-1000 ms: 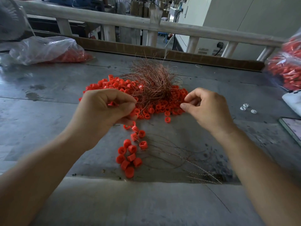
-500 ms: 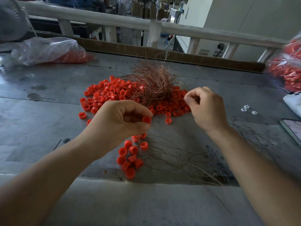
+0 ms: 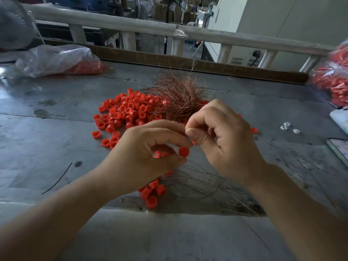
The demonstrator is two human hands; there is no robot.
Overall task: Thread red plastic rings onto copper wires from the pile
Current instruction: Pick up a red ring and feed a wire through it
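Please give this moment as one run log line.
phase: threading; left hand: pinches red ring; right hand: pinch closed, wire not discernible; beyond: ring pile, copper wire bundle

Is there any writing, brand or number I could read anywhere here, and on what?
None can be read.
The phone screen at the right edge is too blurred; the cardboard boxes beyond the railing are too far and dim.
The clear bag on the left shows no print.

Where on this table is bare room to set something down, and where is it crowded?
Bare: table left of the ring pile, up to the bag; the near edge strip. Crowded: centre, with wire bundle, left hand, right hand and loose wires; phone and clips at right.
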